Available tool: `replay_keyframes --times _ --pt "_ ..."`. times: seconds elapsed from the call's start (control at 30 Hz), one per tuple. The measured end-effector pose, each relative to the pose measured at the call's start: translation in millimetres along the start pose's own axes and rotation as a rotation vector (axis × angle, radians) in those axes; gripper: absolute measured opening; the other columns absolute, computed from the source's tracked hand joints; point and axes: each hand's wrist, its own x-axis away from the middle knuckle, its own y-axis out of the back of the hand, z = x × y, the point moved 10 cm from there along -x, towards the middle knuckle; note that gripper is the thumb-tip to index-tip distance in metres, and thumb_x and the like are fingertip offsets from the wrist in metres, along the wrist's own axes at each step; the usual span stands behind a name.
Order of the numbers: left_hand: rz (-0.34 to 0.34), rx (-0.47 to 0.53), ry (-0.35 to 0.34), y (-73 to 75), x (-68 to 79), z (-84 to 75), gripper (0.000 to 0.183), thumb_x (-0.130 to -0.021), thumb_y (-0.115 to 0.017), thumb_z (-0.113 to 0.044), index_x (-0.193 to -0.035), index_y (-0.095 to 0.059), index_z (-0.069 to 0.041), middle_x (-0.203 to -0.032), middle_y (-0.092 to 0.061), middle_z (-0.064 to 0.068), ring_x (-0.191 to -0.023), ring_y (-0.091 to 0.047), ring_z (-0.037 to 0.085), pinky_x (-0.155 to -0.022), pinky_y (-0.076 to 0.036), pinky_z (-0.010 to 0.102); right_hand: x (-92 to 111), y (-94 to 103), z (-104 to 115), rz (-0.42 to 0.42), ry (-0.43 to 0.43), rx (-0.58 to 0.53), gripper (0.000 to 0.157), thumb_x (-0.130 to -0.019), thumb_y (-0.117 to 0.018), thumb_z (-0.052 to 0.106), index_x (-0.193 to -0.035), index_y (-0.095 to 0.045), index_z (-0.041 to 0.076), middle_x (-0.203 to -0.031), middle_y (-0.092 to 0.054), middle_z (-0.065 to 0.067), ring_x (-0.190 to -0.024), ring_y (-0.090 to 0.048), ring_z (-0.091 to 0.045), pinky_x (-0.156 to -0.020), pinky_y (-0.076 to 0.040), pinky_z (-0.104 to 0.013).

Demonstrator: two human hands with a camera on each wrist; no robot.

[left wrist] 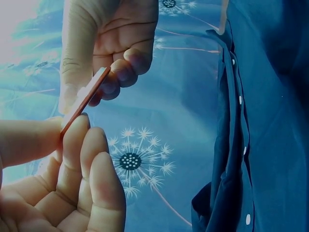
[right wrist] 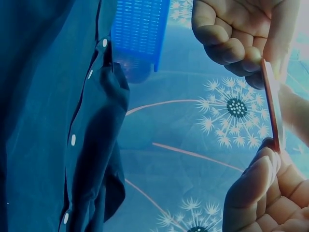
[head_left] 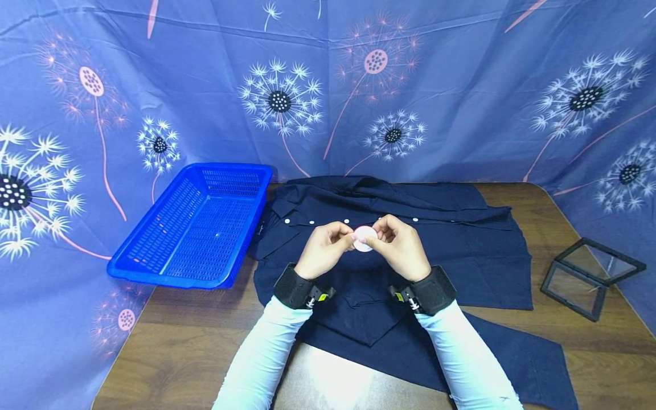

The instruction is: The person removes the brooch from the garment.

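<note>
Both hands pinch a thin round disc (head_left: 365, 232) with a white face and a red rim, held up over the navy shirt (head_left: 471, 250). My left hand (head_left: 324, 249) grips its left edge between thumb and fingertips. At the right edge, the thumb of my right hand (head_left: 402, 249) lies on the face with the fingers curled behind. Seen nearly edge-on in the left wrist view, the disc (left wrist: 83, 105) shows its red side. The shirt lies spread across the table, a row of white buttons running along its placket.
A blue plastic basket (head_left: 176, 280) with mesh walls stands to the left of the shirt. On the right, a black hinged frame with clear panels (head_left: 568, 306) sits half-open on the wooden table (head_left: 195, 341). Blue cloth printed with dandelions (head_left: 205, 68) hangs behind.
</note>
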Motion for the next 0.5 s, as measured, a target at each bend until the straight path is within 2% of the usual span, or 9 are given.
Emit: replay_keyframes --times 0.27,0.5 --pt "-0.01 0.001 -0.015 -0.3 -1.2 0.4 0.012 -0.093 -0.062 -0.007 -0.095 -0.068 0.004 -0.085 -0.072 0.018 -0.074 -0.069 0.018 -0.069 -0.055 0.023 0.0 -0.1 0.1 0.005 0.0 0.0 0.019 -0.082 -0.079 0.014 -0.09 -0.064 0.005 -0.077 -0.056 -0.006 -0.065 -0.051 -0.012 -0.058 -0.042 -0.019" --pt "-0.013 0.006 -0.007 0.5 -1.6 1.5 0.011 -0.093 -0.062 -0.006 -0.094 -0.068 0.004 -0.083 -0.071 0.017 -0.072 -0.066 0.011 -0.068 -0.053 0.02 -0.2 0.6 1.3 0.005 0.005 0.01 0.02 -0.082 -0.079 0.015 -0.09 -0.064 0.006 -0.076 -0.057 -0.006 -0.066 -0.052 -0.014 -0.058 -0.043 -0.019"
